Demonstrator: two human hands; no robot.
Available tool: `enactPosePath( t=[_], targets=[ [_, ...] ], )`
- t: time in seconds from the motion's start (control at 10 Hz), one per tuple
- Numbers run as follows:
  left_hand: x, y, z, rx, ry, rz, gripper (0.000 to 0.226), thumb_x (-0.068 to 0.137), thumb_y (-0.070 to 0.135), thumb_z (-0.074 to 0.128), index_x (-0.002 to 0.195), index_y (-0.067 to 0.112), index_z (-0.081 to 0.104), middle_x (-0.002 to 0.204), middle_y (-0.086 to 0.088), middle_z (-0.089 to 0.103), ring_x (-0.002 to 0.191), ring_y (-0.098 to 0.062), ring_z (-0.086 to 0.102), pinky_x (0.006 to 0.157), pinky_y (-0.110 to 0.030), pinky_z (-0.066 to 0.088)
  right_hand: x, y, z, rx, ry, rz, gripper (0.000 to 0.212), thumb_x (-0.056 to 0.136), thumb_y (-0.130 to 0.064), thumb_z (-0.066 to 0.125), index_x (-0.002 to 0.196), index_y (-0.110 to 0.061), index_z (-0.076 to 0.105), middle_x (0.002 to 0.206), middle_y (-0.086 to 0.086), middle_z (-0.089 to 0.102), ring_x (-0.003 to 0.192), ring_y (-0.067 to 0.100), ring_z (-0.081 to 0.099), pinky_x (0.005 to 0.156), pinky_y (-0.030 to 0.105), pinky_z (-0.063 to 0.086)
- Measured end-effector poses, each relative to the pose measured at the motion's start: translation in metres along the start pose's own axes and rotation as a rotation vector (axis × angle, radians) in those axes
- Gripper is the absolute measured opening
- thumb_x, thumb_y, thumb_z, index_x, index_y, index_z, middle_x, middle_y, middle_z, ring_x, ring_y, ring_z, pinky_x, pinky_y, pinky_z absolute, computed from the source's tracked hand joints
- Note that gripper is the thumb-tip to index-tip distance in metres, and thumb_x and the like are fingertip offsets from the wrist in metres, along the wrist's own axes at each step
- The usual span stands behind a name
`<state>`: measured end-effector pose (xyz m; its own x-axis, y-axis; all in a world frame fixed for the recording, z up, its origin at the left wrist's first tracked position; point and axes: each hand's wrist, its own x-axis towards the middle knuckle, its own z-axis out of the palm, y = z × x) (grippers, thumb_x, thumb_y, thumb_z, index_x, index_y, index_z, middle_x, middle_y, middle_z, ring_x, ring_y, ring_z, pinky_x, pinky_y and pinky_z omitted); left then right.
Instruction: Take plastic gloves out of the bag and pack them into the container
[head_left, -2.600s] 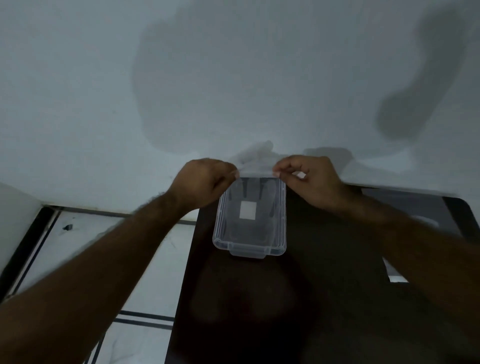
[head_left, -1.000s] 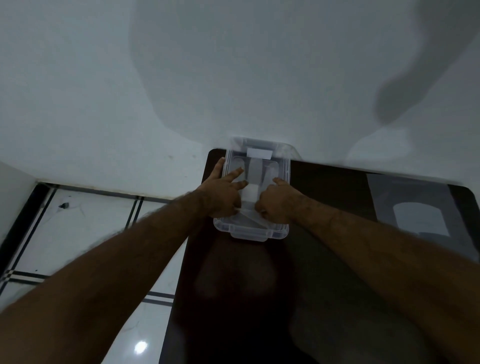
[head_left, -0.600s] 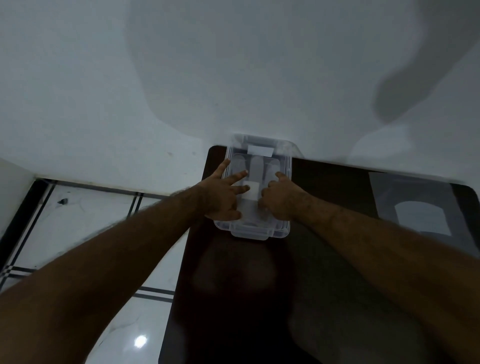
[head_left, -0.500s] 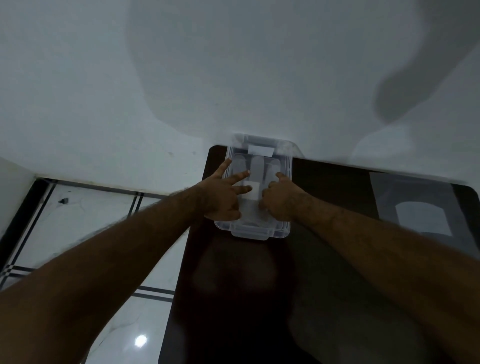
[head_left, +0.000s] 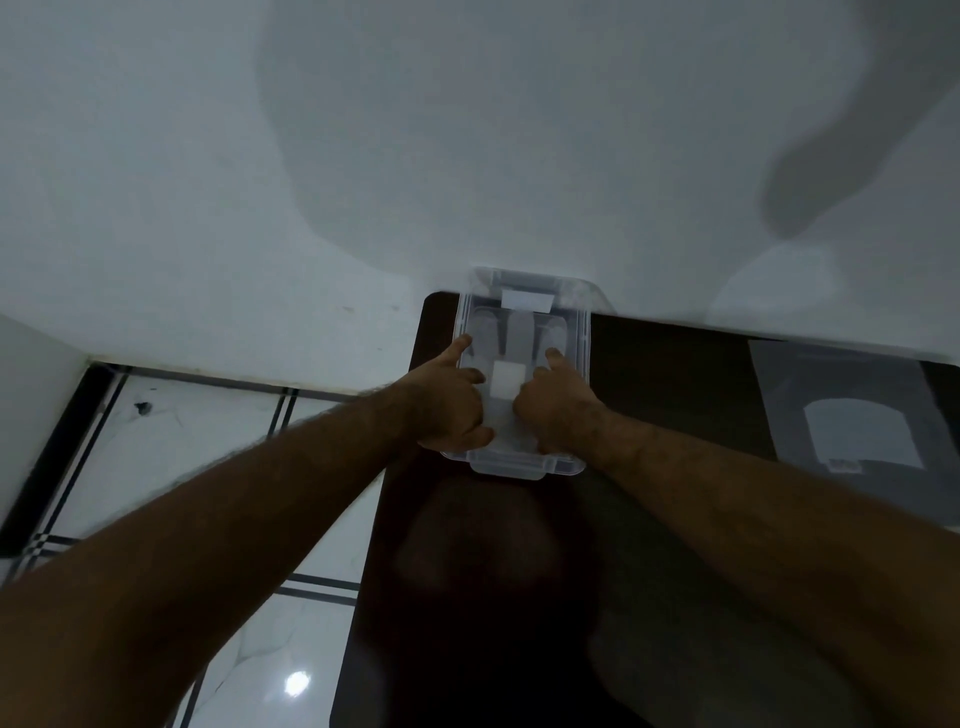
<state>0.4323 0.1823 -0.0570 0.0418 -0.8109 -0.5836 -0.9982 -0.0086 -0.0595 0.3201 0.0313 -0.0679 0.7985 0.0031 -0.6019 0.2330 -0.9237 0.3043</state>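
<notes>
Both hands press down inside the clear container, which stands on the dark tabletop with its long axis running away from the person. The left hand and right hand lie flat and close together, fingers spread on a thin glove laid along that axis, clamped on nothing. The bag lies flat well to the right, nearer the right hand.
</notes>
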Motion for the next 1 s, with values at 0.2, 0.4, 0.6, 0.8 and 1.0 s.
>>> enactPosePath(
  t=[0.2, 0.4, 0.6, 0.8, 1.0],
  targets=[
    [-0.004, -0.001, 0.011, 0.031, 0.11, 0.05, 0.071, 0.107, 0.057, 0.014, 0.108, 0.029, 0.079, 0.112, 0.004, 0.079, 0.149, -0.025, 0.049, 0.125, -0.07, -0.013, -0.006, 0.007, 0.001, 0.058, 0.031, 0.022, 0.052, 0.094, -0.046, 0.072, 0.138, -0.02, 0.061, 0.138, 0.008, 0.067, 0.136, 0.032, 0.056, 0.126, 0.064, 0.015],
    [-0.01, 0.009, 0.014, 0.04, 0.0, 0.02, 0.09, 0.102, 0.079, 0.009, 0.11, 0.025, 0.081, 0.114, 0.001, 0.079, 0.145, -0.027, 0.051, 0.126, -0.072, -0.012, -0.01, 0.01, 0.001, 0.079, -0.062, -0.017, 0.045, 0.099, -0.042, 0.065, 0.139, -0.024, 0.061, 0.137, 0.005, 0.066, 0.137, 0.03, 0.055, 0.126, 0.068, 0.007],
    [-0.041, 0.032, -0.003, 0.064, 0.203, -0.087, 0.102, 0.095, 0.082, -0.005, 0.122, 0.028, 0.077, 0.128, 0.0, 0.075, 0.153, -0.029, 0.043, 0.126, -0.071, -0.002, -0.042, 0.021, -0.012, 0.198, 0.166, -0.007, 0.028, 0.102, -0.045, 0.057, 0.122, -0.027, 0.067, 0.118, 0.001, 0.071, 0.119, 0.024, 0.064, 0.125, 0.065, 0.017],
    [-0.077, 0.082, -0.032, -0.16, 0.411, -0.361, 0.086, 0.101, 0.078, 0.011, 0.12, 0.029, 0.079, 0.13, 0.006, 0.074, 0.151, -0.022, 0.045, 0.125, -0.062, -0.007, -0.122, 0.032, -0.001, 0.347, 0.396, 0.071, 0.03, 0.101, -0.048, 0.056, 0.115, -0.026, 0.071, 0.109, -0.002, 0.075, 0.11, 0.021, 0.067, 0.124, 0.053, 0.025],
    [-0.09, 0.17, -0.062, -0.292, 0.618, -0.58, 0.082, 0.098, 0.076, 0.013, 0.123, 0.028, 0.074, 0.131, 0.009, 0.073, 0.143, -0.019, 0.052, 0.124, -0.061, 0.002, -0.205, 0.035, 0.03, 0.489, 0.5, 0.181, 0.03, 0.098, -0.052, 0.058, 0.112, -0.028, 0.07, 0.096, -0.006, 0.07, 0.098, 0.016, 0.068, 0.122, 0.052, 0.033]
  ],
)
